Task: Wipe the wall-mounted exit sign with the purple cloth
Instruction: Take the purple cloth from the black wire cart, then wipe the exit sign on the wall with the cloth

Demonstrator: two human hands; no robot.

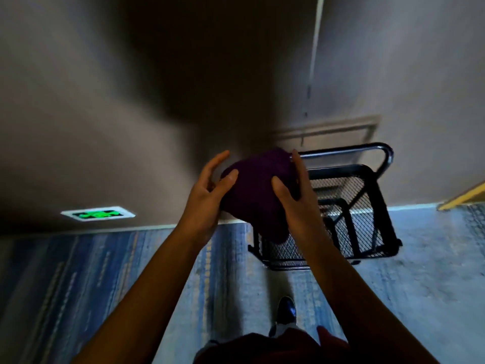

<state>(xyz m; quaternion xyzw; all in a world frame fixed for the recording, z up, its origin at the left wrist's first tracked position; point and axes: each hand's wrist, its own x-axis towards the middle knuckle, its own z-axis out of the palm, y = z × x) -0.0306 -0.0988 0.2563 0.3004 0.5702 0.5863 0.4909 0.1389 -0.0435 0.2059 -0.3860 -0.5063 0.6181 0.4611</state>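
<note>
A dark purple cloth (256, 190) is bunched up between my two hands at chest height in the middle of the view. My left hand (207, 198) cups its left side with the fingers spread along the fabric. My right hand (296, 195) grips its right side, thumb on the front. The exit sign (98, 214), a small white-framed plate with glowing green figures, is mounted low on the grey-brown wall (105, 114) just above the floor, well to the left of and below my hands.
A black metal mesh cart (349, 206) with a tubular handle stands against the wall right behind the cloth. Blue striped carpet (91, 279) covers the floor. My shoe (286, 308) shows below. A yellow-edged panel (464, 195) sits at the far right.
</note>
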